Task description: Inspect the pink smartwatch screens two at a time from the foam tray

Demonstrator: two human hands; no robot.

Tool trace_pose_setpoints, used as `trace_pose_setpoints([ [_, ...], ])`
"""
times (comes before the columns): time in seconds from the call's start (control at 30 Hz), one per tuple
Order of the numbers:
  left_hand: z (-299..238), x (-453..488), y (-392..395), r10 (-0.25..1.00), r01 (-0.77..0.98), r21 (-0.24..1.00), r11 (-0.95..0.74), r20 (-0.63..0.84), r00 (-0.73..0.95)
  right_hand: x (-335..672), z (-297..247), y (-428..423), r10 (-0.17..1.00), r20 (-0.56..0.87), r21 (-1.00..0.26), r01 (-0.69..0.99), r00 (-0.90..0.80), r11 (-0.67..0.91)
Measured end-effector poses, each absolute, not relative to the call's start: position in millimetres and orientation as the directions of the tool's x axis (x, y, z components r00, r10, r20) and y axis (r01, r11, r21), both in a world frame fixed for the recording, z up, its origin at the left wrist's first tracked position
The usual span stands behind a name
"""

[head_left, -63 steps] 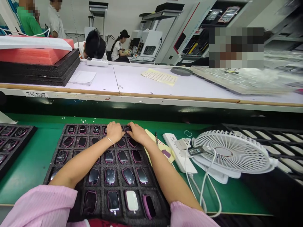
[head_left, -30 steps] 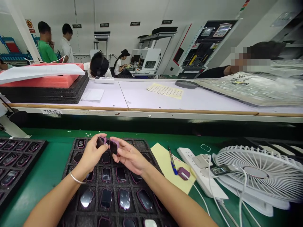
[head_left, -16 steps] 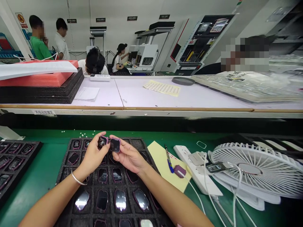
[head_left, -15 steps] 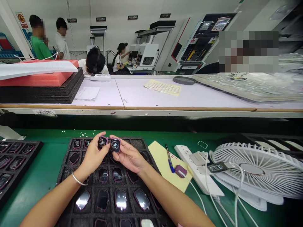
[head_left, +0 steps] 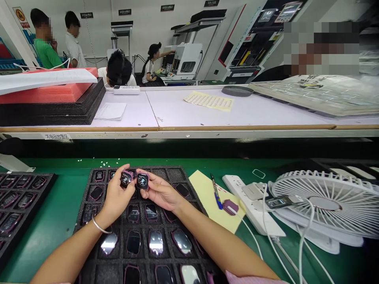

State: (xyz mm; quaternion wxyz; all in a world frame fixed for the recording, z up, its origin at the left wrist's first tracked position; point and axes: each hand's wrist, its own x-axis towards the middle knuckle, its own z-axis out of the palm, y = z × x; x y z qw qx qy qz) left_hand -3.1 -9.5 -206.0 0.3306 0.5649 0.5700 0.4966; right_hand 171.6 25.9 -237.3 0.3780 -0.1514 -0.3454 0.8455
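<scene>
My left hand [head_left: 117,193] is closed around a smartwatch body [head_left: 126,178] with a lit dial and a purplish case. In my right hand [head_left: 161,191] a second smartwatch body [head_left: 142,181] is pinched by its edge, its dial lit too. The two watches are held side by side, faces toward me, over a black foam tray [head_left: 111,273]. Several strapless watches lie in the tray's square pockets, most with dark or reflecting screens, such as a watch [head_left: 133,241] below my hands. My forearms hide part of the tray.
Right of the tray lie yellow paper [head_left: 204,193], a pen [head_left: 216,191], a purple charger [head_left: 230,207], a power strip [head_left: 251,205] and a white fan [head_left: 325,203] with cables. Another watch tray [head_left: 26,209] is at left. A raised shelf [head_left: 177,114] runs behind; people are beyond it.
The view has tilted down and shifted slightly left. My left hand has turned its watch's face a bit more toward me; both watches remain held.
</scene>
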Motion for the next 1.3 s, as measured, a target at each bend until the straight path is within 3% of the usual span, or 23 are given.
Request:
trace_pose_setpoints([
  [0.63,-196,-2,-20,0.965,0.436,0.884,-0.170,0.238,-0.106,174,-239,21,0.716,0.071,-0.697,-0.548,-0.695,-0.462],
  [1.3,-197,-1,-22,0.967,0.429,0.889,-0.158,0.227,-0.114,174,-233,19,0.733,0.087,-0.677,-0.580,-0.675,-0.453],
])
